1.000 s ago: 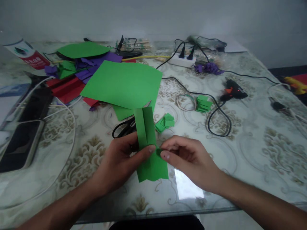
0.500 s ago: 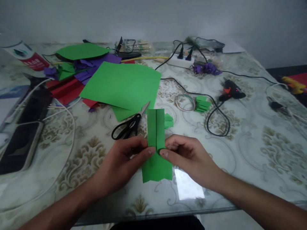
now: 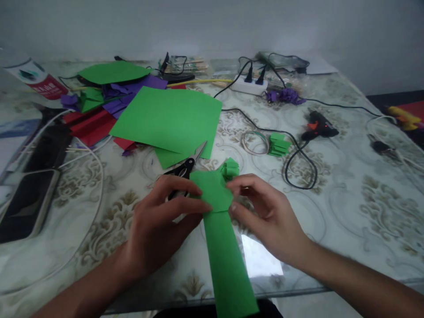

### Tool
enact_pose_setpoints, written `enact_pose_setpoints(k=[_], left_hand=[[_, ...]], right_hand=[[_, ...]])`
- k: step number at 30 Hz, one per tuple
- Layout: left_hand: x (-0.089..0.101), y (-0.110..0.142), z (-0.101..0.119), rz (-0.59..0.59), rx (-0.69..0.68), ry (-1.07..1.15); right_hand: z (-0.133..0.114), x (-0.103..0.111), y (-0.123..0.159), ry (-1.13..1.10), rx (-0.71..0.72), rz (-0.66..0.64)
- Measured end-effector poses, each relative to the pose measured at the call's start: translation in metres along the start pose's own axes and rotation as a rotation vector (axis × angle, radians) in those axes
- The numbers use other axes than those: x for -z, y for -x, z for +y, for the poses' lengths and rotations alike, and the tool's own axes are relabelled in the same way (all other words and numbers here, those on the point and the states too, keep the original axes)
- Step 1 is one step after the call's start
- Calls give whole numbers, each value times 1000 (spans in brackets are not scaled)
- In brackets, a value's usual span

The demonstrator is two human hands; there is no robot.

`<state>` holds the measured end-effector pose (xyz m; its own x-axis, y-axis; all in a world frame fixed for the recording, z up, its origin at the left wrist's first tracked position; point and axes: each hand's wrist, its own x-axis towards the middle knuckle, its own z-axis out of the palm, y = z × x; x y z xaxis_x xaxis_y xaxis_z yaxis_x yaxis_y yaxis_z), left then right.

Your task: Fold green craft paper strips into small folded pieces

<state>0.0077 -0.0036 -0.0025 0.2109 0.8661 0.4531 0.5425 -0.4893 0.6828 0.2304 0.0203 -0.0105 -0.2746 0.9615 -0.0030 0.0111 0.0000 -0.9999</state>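
Note:
A folded green paper strip [image 3: 225, 260] lies lengthwise between my hands, its wider end [image 3: 215, 192] away from me and its narrow length reaching over the table's front edge. My left hand [image 3: 165, 216] pinches the left side of the wider end. At the right side, my right hand [image 3: 270, 216] has its thumb and fingertips on the paper's edge, slightly blurred. Just beyond is a small folded green paper piece [image 3: 231, 168]. Black-handled scissors [image 3: 189, 164] lie past my left hand, their handles partly hidden by it.
Green paper sheets [image 3: 172, 117] lie behind the scissors, near red [image 3: 91, 126] and purple paper [image 3: 142, 88]. A glue gun [image 3: 319, 126] with a looping cord, a tape roll [image 3: 255, 142] and a folded green piece [image 3: 280, 145] are rightward. A phone [image 3: 29, 203] is left; a power strip [image 3: 250, 84] stands behind.
The paper strip has been turned around: its wider end now points away and its narrow part toward me. The centre slit no longer shows. My hands have shifted their hold.

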Motion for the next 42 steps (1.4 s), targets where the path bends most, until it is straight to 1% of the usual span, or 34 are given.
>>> enact_pose_setpoints(k=[2, 3, 6, 8, 11, 13, 16, 18, 20, 21, 22, 24, 25, 27, 30, 32, 34, 36, 38, 42], left_hand=[[1, 1, 0, 31, -19, -59], [1, 2, 0, 36, -25, -73], [-2, 3, -1, 40, -24, -100], [-4, 4, -2, 36, -27, -110], [-6, 4, -3, 19, -53, -116], [-7, 5, -4, 7, -78, -125], [-9, 4, -4, 43, -105, -167], [-10, 3, -4, 115, -45, -144], [-9, 3, -5, 168, 117, -9], [-9, 2, -5, 155, 215, 100], [-9, 2, -4, 111, 307, 219], [-9, 1, -4, -47, 448, 425], [-10, 1, -3, -125, 487, 493], [-11, 1, -2, -214, 515, 548], [-14, 2, -1, -227, 480, 496], [-14, 2, -2, -222, 464, 448], [-14, 2, -2, -230, 466, 437], [-13, 1, -2, -253, 489, 444], [-12, 0, -2, -263, 517, 425], [-11, 2, -1, -257, 553, 360]], right_hand=[[-1, 0, -2, -136, -102, 40], [-1, -1, -3, -226, -173, 21], [-3, -1, -5, -449, -357, -122], [-5, -2, -5, -518, -391, -223], [-7, -5, -5, -553, -385, -292], [-7, -6, -4, -552, -394, -293], [-3, -6, -5, -523, -374, -273], [-1, -5, -5, -499, -357, -251], [0, -4, -6, -479, -347, -233], [0, -4, -6, -474, -340, -229], [0, -4, -7, -470, -332, -228], [0, -5, -6, -466, -308, -227], [1, -6, -6, -463, -293, -223], [2, -8, -4, -447, -257, -214], [5, -9, -2, -386, -197, -186], [7, -9, 0, -282, -154, -142], [7, -8, 1, -159, -113, -92], [7, -7, 2, -88, -93, -66], [6, -7, 1, -97, -96, -72], [5, -7, 1, -198, -147, -103]])
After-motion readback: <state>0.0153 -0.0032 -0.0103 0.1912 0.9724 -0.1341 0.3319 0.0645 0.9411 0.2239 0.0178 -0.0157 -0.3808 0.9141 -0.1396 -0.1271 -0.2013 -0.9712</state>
